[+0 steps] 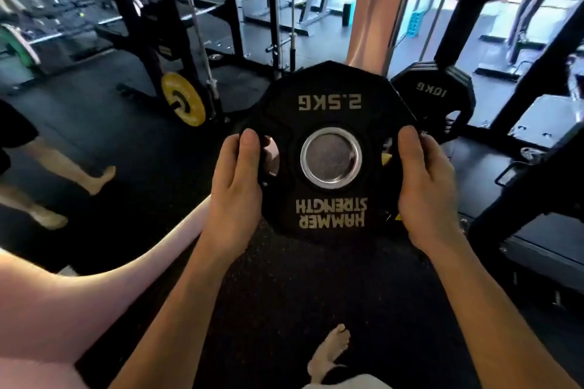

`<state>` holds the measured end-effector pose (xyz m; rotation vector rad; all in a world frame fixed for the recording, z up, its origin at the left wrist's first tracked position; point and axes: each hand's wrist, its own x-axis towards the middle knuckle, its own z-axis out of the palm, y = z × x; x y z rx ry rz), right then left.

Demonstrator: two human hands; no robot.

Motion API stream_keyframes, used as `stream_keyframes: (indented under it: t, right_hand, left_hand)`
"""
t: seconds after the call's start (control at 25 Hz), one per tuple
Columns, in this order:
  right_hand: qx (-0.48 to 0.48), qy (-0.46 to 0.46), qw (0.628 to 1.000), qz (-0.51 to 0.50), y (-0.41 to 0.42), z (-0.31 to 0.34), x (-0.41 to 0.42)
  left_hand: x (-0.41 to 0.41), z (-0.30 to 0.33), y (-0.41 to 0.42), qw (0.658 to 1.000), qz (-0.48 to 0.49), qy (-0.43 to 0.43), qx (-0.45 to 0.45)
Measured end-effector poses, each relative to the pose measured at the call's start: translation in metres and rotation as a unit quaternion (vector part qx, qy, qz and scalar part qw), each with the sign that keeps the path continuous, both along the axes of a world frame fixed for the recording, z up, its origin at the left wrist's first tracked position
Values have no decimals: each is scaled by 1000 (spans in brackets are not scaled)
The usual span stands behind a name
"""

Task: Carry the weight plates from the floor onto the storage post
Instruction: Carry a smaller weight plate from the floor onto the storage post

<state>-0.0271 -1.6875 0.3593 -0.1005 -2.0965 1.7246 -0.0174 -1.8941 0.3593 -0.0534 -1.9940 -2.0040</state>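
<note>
At the left edge of the frame a second person's bare legs [57, 196] stand on the black floor [126, 142], and a yellow plate [183, 99] leans by a rack upright in the left middle. Just left of centre, the left hand [235, 196] grips the plate [330, 110] by its left rim, thumb over the face and fingers curled through the grip slot. The plate, marked 2.5KG, sits mid-frame, held off the floor, face toward the camera, its steel-ringed bore [331, 157] open and unobstructed. The right hand [426, 189] clamps the opposite rim, thumb in front; its fingers are hidden behind. Behind the plate to the right, a stack of 10KG plates [437, 95] hangs on the rack [537, 79].

This looks like the carry step, the plate lifted but not yet racked. The post meant for it cannot be picked out with certainty. The next move probably calls for lining the bore up with a free post and sliding it on squarely, keeping fingers clear of the stacked plates.
</note>
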Motion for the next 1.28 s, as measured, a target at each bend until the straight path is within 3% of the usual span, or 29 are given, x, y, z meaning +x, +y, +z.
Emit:
stream_keyframes:
  t: [0.2,0.68,0.96,1.28]
  right_hand:
    - [-4,26,996,-81,54,19,-63]
    - [31,163,963,-214,187,138,-243]
    - [57,239,935,-255,232,206,-341]
    - [98,314,905,-268,289,307,-428]
  left_hand:
    - [-109,18,58,995,-100,21,15]
    - [-341,143,207,973,-195,116,41]
    - [-457,209,269,945,-225,218,91]
    - [-553,318,329,916,-230,319,82]
